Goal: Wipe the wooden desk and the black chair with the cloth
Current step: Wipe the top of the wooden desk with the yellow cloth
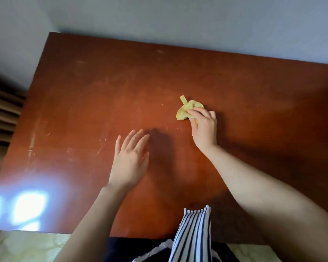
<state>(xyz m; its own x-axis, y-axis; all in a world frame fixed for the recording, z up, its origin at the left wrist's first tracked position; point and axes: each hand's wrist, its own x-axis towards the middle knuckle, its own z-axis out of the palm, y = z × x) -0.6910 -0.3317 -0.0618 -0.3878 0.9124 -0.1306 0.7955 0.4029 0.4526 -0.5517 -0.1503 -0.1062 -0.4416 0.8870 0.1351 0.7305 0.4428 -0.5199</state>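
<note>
The cloth (187,110) lies on the desk (102,91), right of centre, under the right hand (204,127). The left hand (130,159) is nearer and to its left. A wall (178,16) stands behind the desk.

No text, brand or number can be read anywhere. The nearest thing to writing is on the small tag (183,99) sticking out of the yellow cloth (187,111) toward 11 o'clock. It carries a few tiny dark marks, too small to make out.

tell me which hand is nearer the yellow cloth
Right. The right hand grips the cloth on the desk; the left hand is open, apart from it, to its left and nearer the person.
</note>
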